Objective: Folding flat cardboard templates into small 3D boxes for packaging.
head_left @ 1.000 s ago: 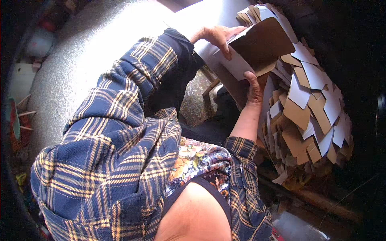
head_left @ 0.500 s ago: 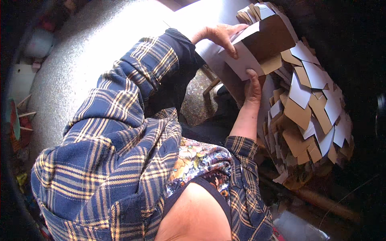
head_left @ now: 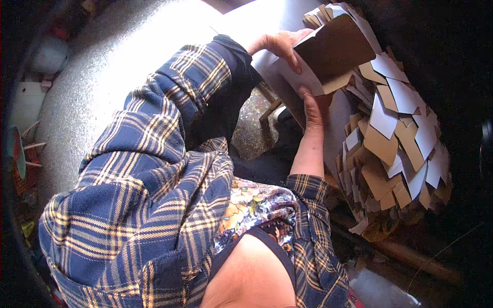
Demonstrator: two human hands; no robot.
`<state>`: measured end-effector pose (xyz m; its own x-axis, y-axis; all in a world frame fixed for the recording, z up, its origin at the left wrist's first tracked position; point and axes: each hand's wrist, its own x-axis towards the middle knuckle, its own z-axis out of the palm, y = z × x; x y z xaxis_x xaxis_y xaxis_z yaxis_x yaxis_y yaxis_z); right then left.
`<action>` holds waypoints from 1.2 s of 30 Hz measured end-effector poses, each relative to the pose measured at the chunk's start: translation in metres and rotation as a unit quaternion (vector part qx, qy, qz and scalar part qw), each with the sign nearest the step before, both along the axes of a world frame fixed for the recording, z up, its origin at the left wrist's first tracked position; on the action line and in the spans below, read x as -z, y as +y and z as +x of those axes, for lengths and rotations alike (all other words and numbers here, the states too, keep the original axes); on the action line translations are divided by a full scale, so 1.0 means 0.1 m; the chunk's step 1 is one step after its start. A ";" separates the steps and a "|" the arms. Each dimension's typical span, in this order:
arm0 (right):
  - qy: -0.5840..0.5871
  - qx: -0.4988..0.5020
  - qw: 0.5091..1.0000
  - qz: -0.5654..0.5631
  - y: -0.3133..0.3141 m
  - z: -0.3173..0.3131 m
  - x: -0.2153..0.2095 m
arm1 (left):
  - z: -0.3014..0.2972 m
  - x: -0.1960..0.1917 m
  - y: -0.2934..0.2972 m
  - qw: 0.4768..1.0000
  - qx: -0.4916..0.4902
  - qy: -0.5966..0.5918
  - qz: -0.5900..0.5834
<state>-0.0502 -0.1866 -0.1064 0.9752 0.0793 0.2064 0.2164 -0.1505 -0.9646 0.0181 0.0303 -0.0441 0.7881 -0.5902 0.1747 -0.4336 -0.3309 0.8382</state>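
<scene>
A small cardboard box [head_left: 337,46], white outside and brown inside, is held between both hands above the table, with its open hollow facing up and to the right. My left hand [head_left: 281,47] grips its far left side, thumb pressed on the white panel and fingers over the top edge. From below, my right hand [head_left: 314,109] holds the near corner, its thumb on the white panel. The other fingers of the right hand are hidden under the box.
A large heap of flat cardboard pieces [head_left: 405,136], white and brown, is piled on the right. The grey table [head_left: 287,105] lies beneath the hands. Speckled floor [head_left: 102,66] is bright on the left, with a white container [head_left: 32,97] and a green-rimmed basket [head_left: 20,156] at the edge.
The box has tilted and shifted slightly left and up, its inside showing more. My right hand has moved a little left along with it.
</scene>
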 end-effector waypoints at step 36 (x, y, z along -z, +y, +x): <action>-0.017 -0.013 0.989 -0.147 -0.19 -0.08 -0.14 | -0.14 -0.19 -0.10 0.996 -0.043 -0.082 0.019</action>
